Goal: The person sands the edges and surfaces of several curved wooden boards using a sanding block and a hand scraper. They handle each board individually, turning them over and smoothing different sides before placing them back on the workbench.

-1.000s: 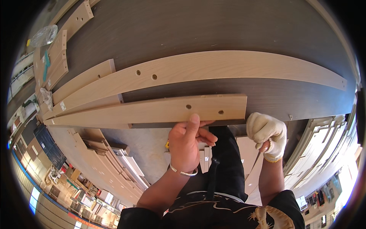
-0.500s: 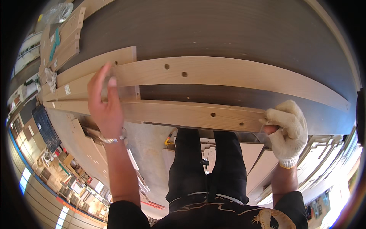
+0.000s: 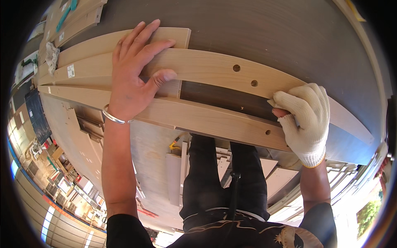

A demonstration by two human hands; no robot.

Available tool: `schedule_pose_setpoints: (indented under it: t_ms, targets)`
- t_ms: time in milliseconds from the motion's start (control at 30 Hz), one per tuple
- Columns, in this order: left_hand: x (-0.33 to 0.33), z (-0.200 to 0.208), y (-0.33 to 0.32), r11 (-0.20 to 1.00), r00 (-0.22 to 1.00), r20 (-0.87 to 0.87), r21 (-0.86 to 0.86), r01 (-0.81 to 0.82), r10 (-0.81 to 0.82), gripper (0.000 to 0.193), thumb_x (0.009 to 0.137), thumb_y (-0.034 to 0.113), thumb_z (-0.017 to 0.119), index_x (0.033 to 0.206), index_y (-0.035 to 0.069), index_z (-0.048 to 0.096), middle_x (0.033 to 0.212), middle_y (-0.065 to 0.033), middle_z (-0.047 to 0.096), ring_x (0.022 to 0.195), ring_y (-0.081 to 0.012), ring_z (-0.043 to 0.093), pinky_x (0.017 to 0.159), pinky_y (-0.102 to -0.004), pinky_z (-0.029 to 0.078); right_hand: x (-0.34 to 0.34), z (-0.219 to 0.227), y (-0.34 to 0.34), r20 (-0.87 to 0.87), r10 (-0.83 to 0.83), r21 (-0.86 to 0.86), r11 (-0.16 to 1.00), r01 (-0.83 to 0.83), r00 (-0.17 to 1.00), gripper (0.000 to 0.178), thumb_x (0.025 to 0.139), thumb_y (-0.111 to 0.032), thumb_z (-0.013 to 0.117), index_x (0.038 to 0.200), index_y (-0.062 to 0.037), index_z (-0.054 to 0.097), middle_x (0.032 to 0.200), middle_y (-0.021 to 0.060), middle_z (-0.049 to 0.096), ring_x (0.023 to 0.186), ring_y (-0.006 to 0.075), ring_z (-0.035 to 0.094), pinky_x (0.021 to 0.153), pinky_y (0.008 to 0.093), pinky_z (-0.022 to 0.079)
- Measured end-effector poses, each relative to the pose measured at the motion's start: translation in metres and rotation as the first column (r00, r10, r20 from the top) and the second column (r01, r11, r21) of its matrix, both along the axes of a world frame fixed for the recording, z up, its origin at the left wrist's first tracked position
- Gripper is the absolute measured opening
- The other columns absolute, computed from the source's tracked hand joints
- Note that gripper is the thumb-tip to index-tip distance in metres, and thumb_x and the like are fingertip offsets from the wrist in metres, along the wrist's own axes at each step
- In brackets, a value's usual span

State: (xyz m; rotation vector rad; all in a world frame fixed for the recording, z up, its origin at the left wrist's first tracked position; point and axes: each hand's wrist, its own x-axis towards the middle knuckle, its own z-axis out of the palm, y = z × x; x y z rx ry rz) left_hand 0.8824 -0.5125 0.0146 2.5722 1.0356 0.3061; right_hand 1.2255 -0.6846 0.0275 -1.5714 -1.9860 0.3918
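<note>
My bare left hand point(image 3: 138, 76) lies spread across the pale wooden boards, a silver bracelet on its wrist. Its fingertips reach over a short board point(image 3: 180, 36) at the back, and its thumb points right over the far long board point(image 3: 215, 64). That board curves to the right and has two round holes. My right hand point(image 3: 305, 120) wears a white knitted glove with the thumb tip bare. Its fingers are curled at the near edge of the far long board. Closer to me runs a near long board point(image 3: 215, 118) with one hole showing; my glove covers part of its right end.
The boards lie on a dark tabletop point(image 3: 256, 25). More boards with a teal tool point(image 3: 66, 16) and a crumpled white cloth point(image 3: 51, 57) are at the far left. Below the table edge, a yellow-handled tool point(image 3: 175, 142) and stacked panels point(image 3: 281, 182) show.
My left hand has moved up and spread over the boards. My right hand has gone from the near board's end to the far board's edge. The boards appear farther right in view.
</note>
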Motion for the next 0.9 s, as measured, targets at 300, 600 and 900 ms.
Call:
schedule_pose_setpoints:
  t_ms: [300, 600, 900]
  targets:
    - [0.000, 0.005, -0.002, 0.997, 0.996, -0.063, 0.021, 0.068, -0.067, 0.074, 0.092, 0.062, 0.076, 0.149, 0.015, 0.071, 0.170, -0.0113, 0.051, 0.160, -0.0363, 0.040, 0.131, -0.0525, 0.024, -0.018, -0.001, 0.019, 0.072, 0.057, 0.023, 0.998, -0.059, 0.996, 0.032, 0.073, -0.011, 0.087, 0.104, -0.0140, 0.077, 0.086, 0.0021, 0.065, 0.078, 0.0251, 0.060, 0.074, 0.0416, 0.045]
    - [-0.002, 0.003, -0.003, 0.995, 0.995, -0.068, 0.059, 0.079, -0.075, 0.077, 0.093, 0.065, 0.073, 0.151, 0.015, 0.069, 0.169, -0.0114, 0.053, 0.159, -0.0369, 0.042, 0.130, -0.0532, 0.026, -0.027, -0.001, 0.019, 0.024, -0.035, 0.022, 0.999, 0.034, 0.999, 0.025, 0.071, -0.007, 0.086, 0.094, -0.0136, 0.078, 0.084, 0.0032, 0.063, 0.077, 0.0255, 0.060, 0.071, 0.0402, 0.046]
    - [-0.002, 0.006, -0.005, 0.998, 0.997, -0.039, 0.001, 0.069, -0.069, 0.068, 0.088, 0.037, 0.073, 0.151, 0.010, 0.067, 0.169, -0.0115, 0.053, 0.160, -0.0366, 0.041, 0.131, -0.0532, 0.024, -0.029, -0.008, 0.017, 0.032, 0.062, 0.019, 0.998, -0.062, 0.998, 0.033, 0.073, -0.006, 0.085, 0.104, -0.0134, 0.077, 0.089, 0.0031, 0.066, 0.078, 0.0260, 0.061, 0.072, 0.0412, 0.044]
